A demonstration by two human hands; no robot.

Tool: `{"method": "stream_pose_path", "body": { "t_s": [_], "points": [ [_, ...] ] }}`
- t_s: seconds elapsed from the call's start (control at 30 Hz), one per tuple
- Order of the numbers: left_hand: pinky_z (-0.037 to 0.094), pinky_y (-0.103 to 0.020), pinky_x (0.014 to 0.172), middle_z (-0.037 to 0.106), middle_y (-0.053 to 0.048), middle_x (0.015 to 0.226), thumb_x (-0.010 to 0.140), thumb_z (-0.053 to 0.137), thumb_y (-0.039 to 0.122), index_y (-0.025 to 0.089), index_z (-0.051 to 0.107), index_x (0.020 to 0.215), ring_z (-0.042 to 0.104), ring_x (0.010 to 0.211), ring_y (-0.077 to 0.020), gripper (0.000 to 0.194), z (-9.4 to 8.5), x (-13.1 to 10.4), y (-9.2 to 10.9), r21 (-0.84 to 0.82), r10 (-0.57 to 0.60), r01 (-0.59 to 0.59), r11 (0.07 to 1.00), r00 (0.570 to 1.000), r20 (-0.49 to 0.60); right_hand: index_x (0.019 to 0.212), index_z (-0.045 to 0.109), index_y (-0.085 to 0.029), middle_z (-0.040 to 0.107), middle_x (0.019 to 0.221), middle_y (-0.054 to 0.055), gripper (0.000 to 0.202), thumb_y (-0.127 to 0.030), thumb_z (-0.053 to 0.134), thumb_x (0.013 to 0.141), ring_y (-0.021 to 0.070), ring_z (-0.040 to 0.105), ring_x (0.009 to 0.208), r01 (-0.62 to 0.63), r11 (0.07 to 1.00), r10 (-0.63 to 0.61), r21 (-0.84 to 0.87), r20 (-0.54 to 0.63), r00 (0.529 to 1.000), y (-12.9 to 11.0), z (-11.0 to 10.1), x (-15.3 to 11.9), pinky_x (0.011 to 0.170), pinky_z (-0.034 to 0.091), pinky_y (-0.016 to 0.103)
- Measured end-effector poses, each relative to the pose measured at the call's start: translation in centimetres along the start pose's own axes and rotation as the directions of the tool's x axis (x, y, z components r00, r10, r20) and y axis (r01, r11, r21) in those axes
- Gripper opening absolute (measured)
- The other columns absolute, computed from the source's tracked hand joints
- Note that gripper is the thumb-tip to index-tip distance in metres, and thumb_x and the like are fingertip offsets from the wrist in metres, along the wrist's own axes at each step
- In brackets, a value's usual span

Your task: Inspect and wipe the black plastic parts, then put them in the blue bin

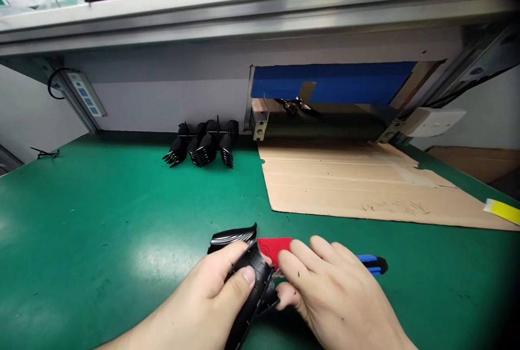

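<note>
1. Left hand, at 6 o'clock in the view and nearest the camera, is closed around a black plastic comb part. Thumb and forefinger pinch its curved body, so the toothed end points away toward 12 o'clock and stays exposed for work.
2. Right hand, at 5 o'clock, lies palm down with the fingers loosely curled. Its fingertips meet the comb part at the centre, apparently pinching a small tool or tab; what sits in that pinch is too hidden to tell.
3. Red card lies flat on the green bench mat, just beyond the fingertips and touching the comb part, seemingly kept as a backing or reference under the working point.
4. Blue-and-black tool shows at 3 o'clock of the right hand, partly covered by it, resting on the mat within reach.
5. Cluster of black comb parts, still joined on a moulding runner, stands at 11 o'clock near the back wall, well apart from the hands.
6. Cardboard sheet covers the mat at 1 o'clock, below a dark opening edged with blue tape.
7. Yellow slip sits at the far 3 o'clock edge.
</note>
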State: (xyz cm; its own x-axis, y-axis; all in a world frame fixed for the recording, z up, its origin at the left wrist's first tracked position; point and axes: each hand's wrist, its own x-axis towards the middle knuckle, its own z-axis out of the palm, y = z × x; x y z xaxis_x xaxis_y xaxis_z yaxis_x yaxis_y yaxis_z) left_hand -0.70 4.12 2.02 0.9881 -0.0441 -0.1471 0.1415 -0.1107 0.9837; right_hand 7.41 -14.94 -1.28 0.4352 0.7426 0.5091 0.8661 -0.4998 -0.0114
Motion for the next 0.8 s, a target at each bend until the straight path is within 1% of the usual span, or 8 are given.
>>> {"method": "stream_pose_path", "body": {
  "t_s": [0.1,0.2,0.37,0.47,0.53,0.63,0.73,0.8],
  "points": [
    [0.046,-0.026,0.081,0.068,-0.002,0.096,0.092,0.047,0.029,0.024,0.064,0.114,0.059,0.084,-0.0172,0.029,-0.1,0.2,0.5,0.048,0.059,-0.062,0.997,0.997,0.045,0.067,0.046,-0.019,0.046,0.062,0.0,0.048,-0.04,0.024,0.104,0.0182,0.033,0.059,0.01,0.998,-0.01,0.062,0.008,1.0,0.1,0.4,-0.1,0.058,0.017,0.031],
    [0.046,-0.024,0.077,0.068,-0.001,0.098,0.093,0.044,0.027,0.025,0.064,0.115,0.058,0.084,-0.0167,0.03,-0.1,0.2,1.0,0.068,0.066,-0.07,0.995,0.996,0.068,0.067,0.046,-0.019,0.051,0.063,-0.001,0.051,-0.049,0.024,0.103,0.0165,0.037,0.058,-0.034,0.982,0.009,0.185,0.134,0.991,0.4,0.8,-0.3,0.058,0.02,0.03],
    [0.045,-0.024,0.075,0.067,-0.001,0.094,0.093,0.043,0.029,0.023,0.066,0.106,0.057,0.082,-0.0171,0.028,0.2,-0.1,0.9,0.122,0.105,-0.114,0.986,0.992,0.074,0.067,0.041,-0.019,0.044,0.061,-0.004,0.058,-0.065,0.022,0.096,0.0125,0.038,0.055,-0.251,0.765,-0.087,0.593,0.482,0.872,1.6,0.0,-0.6,0.056,0.029,0.026],
    [0.044,-0.024,0.076,0.066,-0.001,0.091,0.094,0.043,0.034,0.023,0.065,0.103,0.057,0.085,-0.0177,0.027,0.4,-0.2,0.4,0.133,0.094,-0.101,0.986,0.994,0.057,0.069,0.039,-0.019,0.039,0.061,-0.004,0.056,-0.067,0.024,0.095,0.0121,0.038,0.057,-0.27,0.689,-0.012,0.672,0.384,0.923,2.5,-0.9,-0.8,0.055,0.03,0.024],
    [0.043,-0.024,0.082,0.064,0.0,0.1,0.094,0.042,0.034,0.025,0.063,0.106,0.056,0.096,-0.0179,0.026,0.5,-0.2,0.2,0.101,0.063,-0.07,0.992,0.996,0.068,0.082,0.049,-0.02,0.046,0.069,-0.002,0.048,-0.065,0.037,0.094,0.0127,0.043,0.061,-0.175,0.747,0.066,0.641,0.191,0.979,2.6,-1.3,-0.9,0.056,0.033,0.024],
    [0.04,-0.027,0.093,0.061,0.002,0.113,0.093,0.048,0.03,0.03,0.055,0.118,0.052,0.11,-0.018,0.027,0.7,0.0,0.1,0.009,0.004,-0.005,1.0,0.993,0.12,0.115,0.05,-0.023,0.055,0.1,0.007,0.049,-0.06,0.06,0.085,0.0174,0.053,0.081,0.06,0.89,-0.045,0.451,-0.045,0.998,1.5,-1.5,-0.9,0.067,0.04,0.027],
    [0.038,-0.03,0.097,0.062,0.001,0.109,0.09,0.054,0.027,0.031,0.048,0.127,0.053,0.106,-0.0169,0.038,1.0,0.1,-0.2,-0.084,-0.031,0.046,0.995,0.983,0.181,0.114,0.053,-0.022,0.05,0.126,0.013,0.027,-0.042,0.047,0.098,0.0226,0.055,0.096,0.204,0.943,-0.208,0.264,-0.012,0.978,-0.1,-1.5,-0.6,0.071,0.039,0.032],
    [0.041,-0.029,0.092,0.061,-0.001,0.109,0.088,0.058,0.027,0.03,0.043,0.132,0.055,0.097,-0.0155,0.046,1.0,0.3,-0.5,-0.159,-0.041,0.084,0.984,0.966,0.256,0.099,0.056,-0.02,0.057,0.119,0.009,0.022,-0.02,0.035,0.1,0.0206,0.057,0.091,0.223,0.942,-0.247,0.252,0.067,0.967,-0.8,-1.6,-0.4,0.067,0.036,0.032]
  ]
}}
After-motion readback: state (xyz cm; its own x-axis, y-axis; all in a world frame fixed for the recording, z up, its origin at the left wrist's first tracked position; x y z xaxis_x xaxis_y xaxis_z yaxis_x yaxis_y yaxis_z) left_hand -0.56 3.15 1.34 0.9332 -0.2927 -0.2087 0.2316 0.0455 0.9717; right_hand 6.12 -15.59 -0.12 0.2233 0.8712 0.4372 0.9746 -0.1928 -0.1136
